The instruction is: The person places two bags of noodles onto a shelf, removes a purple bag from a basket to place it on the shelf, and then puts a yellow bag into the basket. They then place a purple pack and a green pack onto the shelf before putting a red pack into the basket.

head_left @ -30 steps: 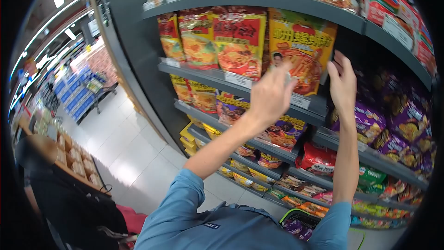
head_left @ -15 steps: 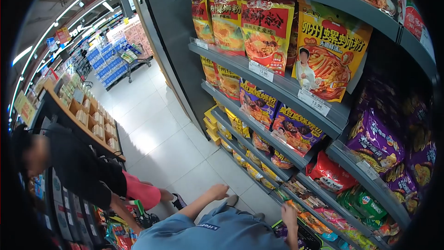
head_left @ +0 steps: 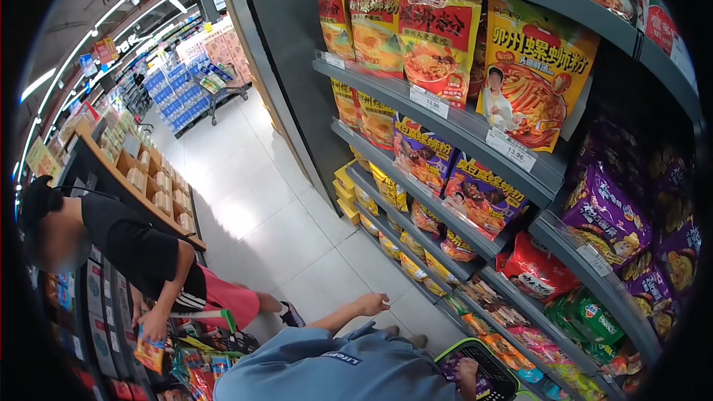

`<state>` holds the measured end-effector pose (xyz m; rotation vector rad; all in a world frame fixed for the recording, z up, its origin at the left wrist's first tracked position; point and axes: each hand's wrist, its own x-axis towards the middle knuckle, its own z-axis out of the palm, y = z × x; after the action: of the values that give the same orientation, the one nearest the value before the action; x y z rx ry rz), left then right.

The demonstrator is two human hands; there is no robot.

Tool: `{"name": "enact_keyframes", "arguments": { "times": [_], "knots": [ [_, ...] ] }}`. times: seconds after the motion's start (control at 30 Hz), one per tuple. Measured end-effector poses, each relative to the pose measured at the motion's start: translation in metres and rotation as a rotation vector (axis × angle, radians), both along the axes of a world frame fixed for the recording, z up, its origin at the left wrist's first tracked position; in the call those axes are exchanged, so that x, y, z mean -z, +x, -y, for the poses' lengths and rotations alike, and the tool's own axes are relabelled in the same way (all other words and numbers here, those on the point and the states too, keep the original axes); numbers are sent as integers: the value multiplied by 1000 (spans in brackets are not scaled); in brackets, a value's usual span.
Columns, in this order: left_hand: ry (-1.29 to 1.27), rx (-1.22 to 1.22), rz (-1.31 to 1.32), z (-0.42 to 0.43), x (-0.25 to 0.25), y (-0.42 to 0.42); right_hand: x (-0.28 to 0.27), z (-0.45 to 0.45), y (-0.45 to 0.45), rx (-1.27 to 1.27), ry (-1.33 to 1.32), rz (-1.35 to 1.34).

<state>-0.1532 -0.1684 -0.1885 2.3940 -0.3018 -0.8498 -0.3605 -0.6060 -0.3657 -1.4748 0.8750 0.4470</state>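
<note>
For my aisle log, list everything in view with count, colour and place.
Large bag: one, yellow, right end of second shelf
Smaller bags: three in front, red-yellow, left of it
Lower bags: two, purple-yellow, third shelf
Snack bags: several, purple, far right
Packet: one, red, right of centre
Packs: count unclear, green, lower right
Price tags: several, white, along shelves
Boxes: many, blue, back left
Cart: one, grey, beside boxes
Another person: one, black top, pink shorts, left
Small packet: one, orange, that person's hand
Basket: one, black, green rim, bottom right
Basket contents: count unclear, purple, inside
Other goods: uncounted, mixed, shelves
Shirt: one, blue, bottom centre
Left hand: one, bare, over floor
Right hand: one, bare, at basket
</note>
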Motion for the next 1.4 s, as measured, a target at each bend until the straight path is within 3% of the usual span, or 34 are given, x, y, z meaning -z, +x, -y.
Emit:
{"name": "enact_keyframes", "arguments": {
  "times": [0.1,0.23,0.27,0.33,0.53,0.6,0.73,0.8,0.83,0.87,1.0,1.17,1.3,1.4],
  "knots": [
    [-18,-91,5,-38,62,-25,-12,-26,-10,179,-57,-38],
    [212,-296,-433,-107,108,-81,-46,-58,-28,119,-51,-127],
    [277,-236,-372,-124,114,-98,-46,-60,-33,83,-76,-122],
    [336,-169,-305,-148,116,-117,-39,-61,-45,-62,-191,-109],
    [314,-429,-537,-155,96,-107,-7,-50,-94,-799,-724,-132],
    [64,-504,-427,-148,115,-89,10,-44,-99,-987,-836,-129],
    [-83,-550,-367,-112,102,-60,29,-35,-90,-1178,-1007,-65],
    [-139,-565,-332,-98,92,-61,7,-47,-88,-534,-676,-69],
    [-133,-554,-354,-92,90,-61,-25,-60,-73,94,-317,-65],
    [-129,-543,-376,-87,88,-61,-50,-64,-62,224,-155,-154],
    [-103,-551,-356,-79,92,-90,-26,-53,-65,268,-113,16],
    [-16,-638,-384,-76,113,-148,-16,-22,-110,209,-34,-22],
    [4,-648,-414,-53,107,-199,-24,15,-164,-588,-552,68],
    [12,-602,-386,-32,102,-233,10,49,-210,-848,-682,14]
  ]
}}
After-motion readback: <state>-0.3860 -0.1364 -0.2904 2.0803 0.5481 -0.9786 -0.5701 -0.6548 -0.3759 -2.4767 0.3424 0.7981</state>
